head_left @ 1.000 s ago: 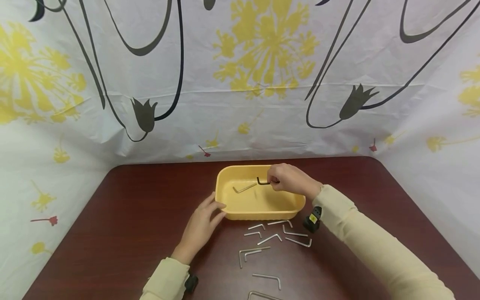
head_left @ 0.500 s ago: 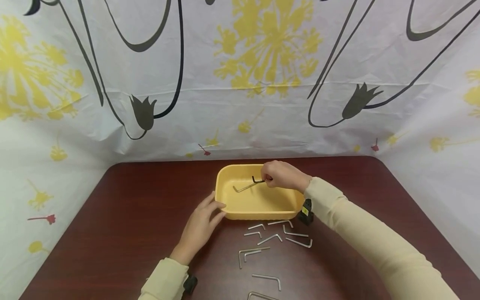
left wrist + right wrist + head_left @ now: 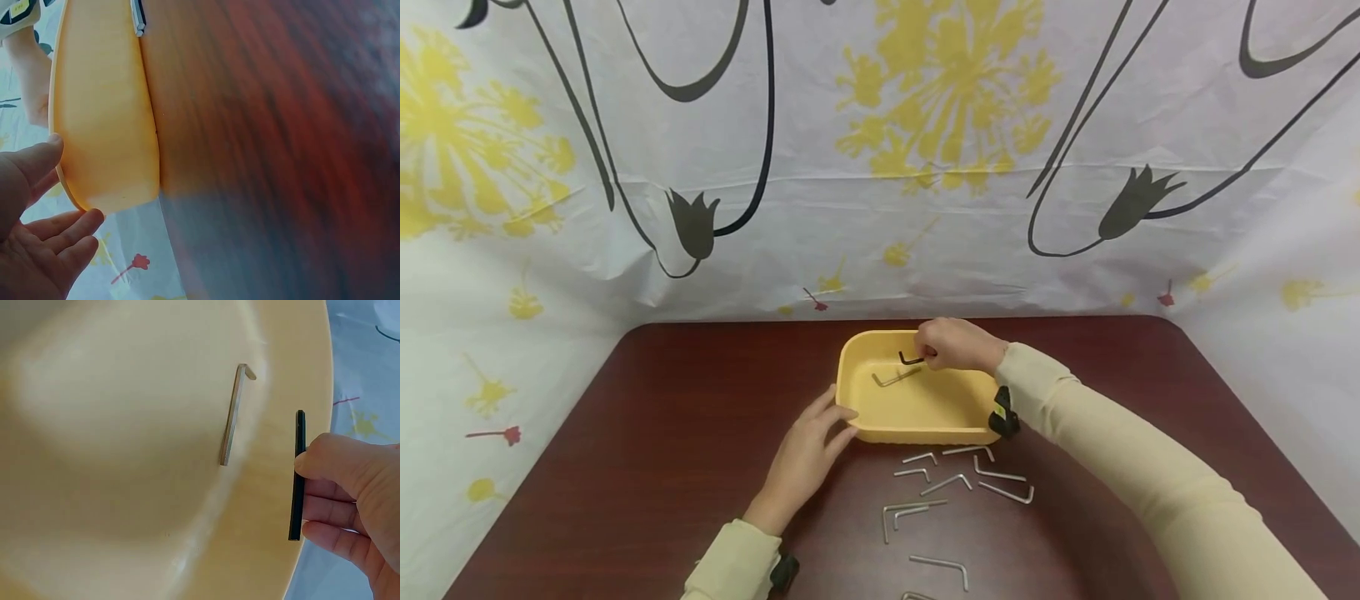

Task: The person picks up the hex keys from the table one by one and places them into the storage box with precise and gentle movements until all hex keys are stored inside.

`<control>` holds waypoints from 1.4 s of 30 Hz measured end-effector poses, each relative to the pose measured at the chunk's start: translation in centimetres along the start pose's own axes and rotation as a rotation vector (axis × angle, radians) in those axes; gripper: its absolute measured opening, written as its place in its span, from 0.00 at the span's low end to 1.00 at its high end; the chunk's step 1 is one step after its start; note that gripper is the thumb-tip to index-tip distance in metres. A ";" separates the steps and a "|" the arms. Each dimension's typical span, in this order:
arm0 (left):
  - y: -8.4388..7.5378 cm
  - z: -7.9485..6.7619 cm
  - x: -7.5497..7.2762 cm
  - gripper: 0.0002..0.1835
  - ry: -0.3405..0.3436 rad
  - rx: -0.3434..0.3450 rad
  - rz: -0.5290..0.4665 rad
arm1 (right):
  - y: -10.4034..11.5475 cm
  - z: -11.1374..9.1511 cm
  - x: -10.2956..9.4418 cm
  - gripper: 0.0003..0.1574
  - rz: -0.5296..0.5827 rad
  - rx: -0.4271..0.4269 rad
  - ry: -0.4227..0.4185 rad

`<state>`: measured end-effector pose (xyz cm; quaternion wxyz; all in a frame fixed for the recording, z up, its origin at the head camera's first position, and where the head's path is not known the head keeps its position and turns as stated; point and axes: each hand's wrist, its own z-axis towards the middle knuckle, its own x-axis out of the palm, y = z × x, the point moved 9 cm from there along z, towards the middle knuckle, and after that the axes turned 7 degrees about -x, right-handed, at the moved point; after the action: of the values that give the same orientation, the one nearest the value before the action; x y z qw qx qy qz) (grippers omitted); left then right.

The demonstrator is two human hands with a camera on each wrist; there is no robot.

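A yellow plastic tray [image 3: 925,435] stands near the table's far edge. My left hand [image 3: 808,454] holds its left front corner, with the thumb [image 3: 47,153] and fingers [image 3: 87,222] at the rim. Above the inside of the tray, my right hand [image 3: 955,343] pinches a black hex key [image 3: 298,487] between thumb and fingers; its short bent end points up in the head view. One silver hex key [image 3: 232,419] lies on the tray floor, just below and in front of the held one.
Several silver hex keys, such as one hex key [image 3: 940,562], lie scattered on the dark red-brown table [image 3: 715,400] in front of the tray. A patterned white cloth [image 3: 760,292] hangs behind the table and at both sides.
My right hand has moved left over the tray with the black hex key, towards the silver one lying inside. The left hand keeps its place on the tray corner.
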<state>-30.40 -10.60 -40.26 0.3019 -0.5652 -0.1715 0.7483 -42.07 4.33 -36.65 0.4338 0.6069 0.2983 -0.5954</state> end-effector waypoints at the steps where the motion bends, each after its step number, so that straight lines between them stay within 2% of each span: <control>1: 0.0 -0.1 0.0 0.09 0.001 0.000 0.000 | 0.0 0.2 0.1 0.18 0.003 -0.001 0.007; 11: -0.7 -0.7 -0.1 0.09 -0.007 0.014 -0.008 | 0.5 1.0 0.3 0.16 -0.011 -0.029 0.027; 21: -1.5 -1.2 -0.2 0.09 0.003 0.023 -0.009 | 1.1 1.3 0.7 0.20 -0.020 -0.056 0.033; 26: -1.7 -1.5 -0.1 0.09 0.005 0.026 -0.009 | 1.4 1.8 1.4 0.22 -0.046 -0.048 0.068; 32: -2.0 -1.9 -0.3 0.09 -0.004 0.040 -0.005 | 1.9 2.1 2.1 0.19 -0.067 -0.058 0.097; 42: -2.1 -1.9 -0.1 0.09 -0.002 0.044 -0.002 | 2.0 2.3 3.3 0.24 -0.033 -0.094 0.117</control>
<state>-27.97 -9.23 -39.45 0.3150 -0.5573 -0.1559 0.7523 -41.00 0.93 -39.37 0.4337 0.6145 0.3609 -0.5514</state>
